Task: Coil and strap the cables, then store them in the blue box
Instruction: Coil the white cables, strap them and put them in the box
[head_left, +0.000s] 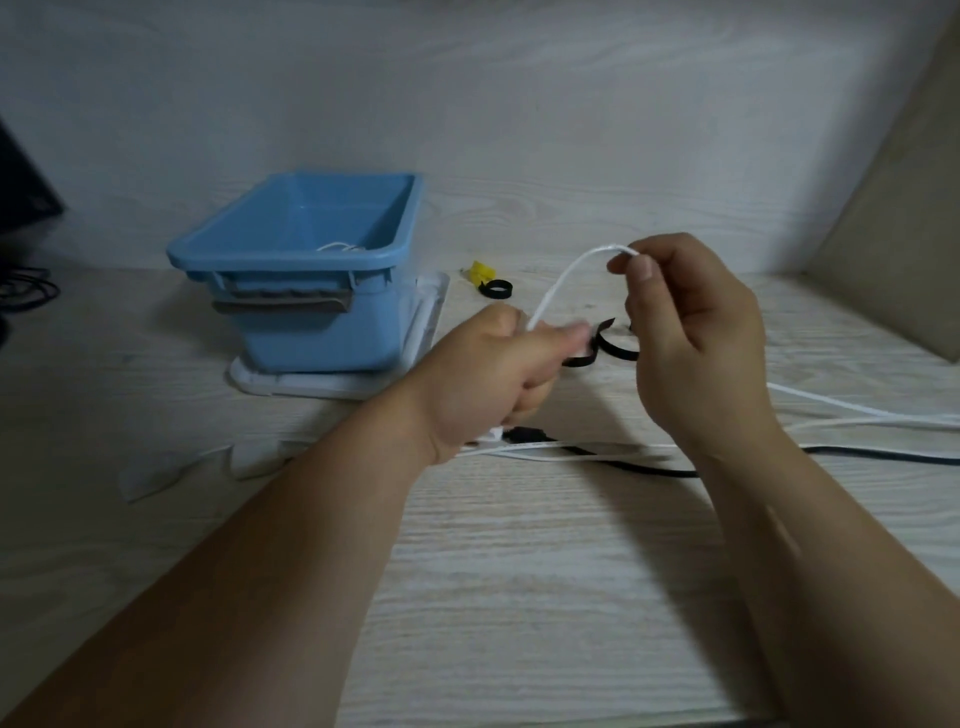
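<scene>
The left hand (488, 374) is gripping the white cable (561, 283) in a curled fist above the desk's (519, 571) middle, the right hand (696, 332) is pinching its raised bend, and the blue box (280, 262) is sitting toward the rear left.

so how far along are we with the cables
Done: a white wire shows inside the blue box. In hand: the left hand grips a white cable, the right hand pinches a loop of it. Left: strapping it, and the black cable lies loose on the table; black straps wait nearby.
</scene>
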